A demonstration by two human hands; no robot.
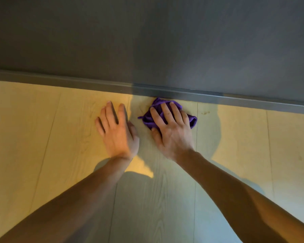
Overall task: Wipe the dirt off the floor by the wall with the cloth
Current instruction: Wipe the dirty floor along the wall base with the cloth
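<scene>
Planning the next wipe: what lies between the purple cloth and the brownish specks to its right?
In the head view, only bare floor, with one plank seam right beside the cloth, separates the purple cloth from the specks.

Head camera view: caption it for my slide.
Right hand presses crumpled purple cloth on pale wood-look floor by grey baseboard; left hand rests flat.

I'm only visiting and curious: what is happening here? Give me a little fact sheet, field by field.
Setting: pale wood-look floor meeting a grey baseboard and grey wall
Left hand: flat on the bare floor, fingers spread
Right hand: presses the purple cloth with straight fingers
Cloth: bunched, its far edge against the baseboard
Dirt: small brownish marks right of the cloth, not yet wiped
</scene>
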